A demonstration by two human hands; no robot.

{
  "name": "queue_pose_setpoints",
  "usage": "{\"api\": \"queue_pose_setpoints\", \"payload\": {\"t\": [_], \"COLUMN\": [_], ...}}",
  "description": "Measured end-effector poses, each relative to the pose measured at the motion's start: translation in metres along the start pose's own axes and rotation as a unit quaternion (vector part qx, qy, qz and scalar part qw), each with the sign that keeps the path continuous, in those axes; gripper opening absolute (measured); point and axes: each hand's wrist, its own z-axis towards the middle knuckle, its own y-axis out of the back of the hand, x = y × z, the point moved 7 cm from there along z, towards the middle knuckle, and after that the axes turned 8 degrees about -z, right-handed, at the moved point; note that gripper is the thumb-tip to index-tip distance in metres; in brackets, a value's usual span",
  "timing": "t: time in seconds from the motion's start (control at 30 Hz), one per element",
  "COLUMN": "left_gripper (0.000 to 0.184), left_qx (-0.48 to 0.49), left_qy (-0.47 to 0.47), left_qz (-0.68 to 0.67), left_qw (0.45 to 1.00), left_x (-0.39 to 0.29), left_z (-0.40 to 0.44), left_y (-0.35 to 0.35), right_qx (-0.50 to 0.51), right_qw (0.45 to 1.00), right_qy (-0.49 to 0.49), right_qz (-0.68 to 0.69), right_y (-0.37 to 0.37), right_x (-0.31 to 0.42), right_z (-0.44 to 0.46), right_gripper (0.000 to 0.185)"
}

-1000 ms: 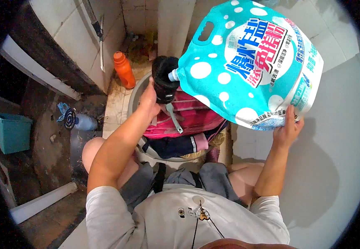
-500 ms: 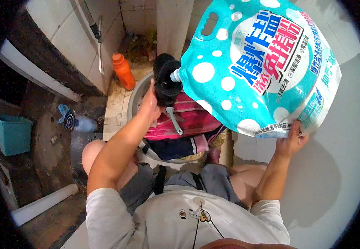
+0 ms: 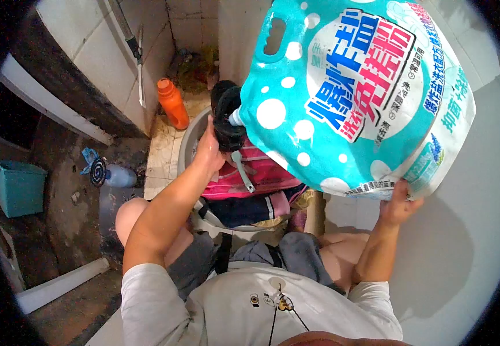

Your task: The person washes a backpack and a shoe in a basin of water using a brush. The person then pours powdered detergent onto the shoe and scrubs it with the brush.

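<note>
tiled floor underlies a basin; at its eleven o'clock the left hand is wrapped round a dark fuzzy item, at two o'clock a teal bag, its lower edge clasped by the right hand.

Between the forearms there is room; beyond, the turquoise pouch blocks passage.

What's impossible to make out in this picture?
All in the head view:
- Anything leaving the spout: too small and dark against the black item.
- Bag: top cut off by the upper edge.
- Left hand: some fingers hidden behind the black item.
- Basin: bottom covered by clothes.
</note>
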Motion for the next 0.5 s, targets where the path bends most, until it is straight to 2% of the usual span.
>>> {"api": "queue_pose_setpoints", "payload": {"t": [0.07,0.13,0.27,0.37,0.43,0.5], "left_gripper": [0.050,0.050,0.049,0.048,0.048,0.048], "left_qx": [0.006,-0.006,-0.020,0.002,0.001,0.000], "left_qy": [-0.008,-0.007,-0.010,-0.018,-0.020,-0.019], "left_qz": [-0.004,-0.009,-0.020,-0.022,-0.026,-0.027], "left_qw": [1.000,1.000,1.000,1.000,0.999,0.999], "left_x": [-0.002,-0.004,-0.005,-0.006,-0.006,-0.006], "left_z": [-0.003,-0.009,-0.012,-0.009,-0.007,-0.009], "left_y": [-0.001,-0.005,-0.004,-0.002,-0.001,-0.004], "right_qx": [0.020,0.057,0.056,0.031,0.065,0.051], "right_qw": [0.999,0.998,0.997,0.998,0.997,0.997], "right_qy": [0.029,0.036,0.059,0.041,0.041,0.055], "right_qz": [-0.025,-0.015,0.004,-0.039,-0.014,0.010], "right_y": [-0.001,-0.001,-0.001,0.002,-0.004,0.002], "right_x": [0.006,0.001,0.007,0.004,0.013,0.001], "right_z": [-0.001,-0.002,-0.007,-0.010,-0.009,-0.013], "right_gripper": [0.014,0.023,0.023,0.024,0.022,0.023]}}
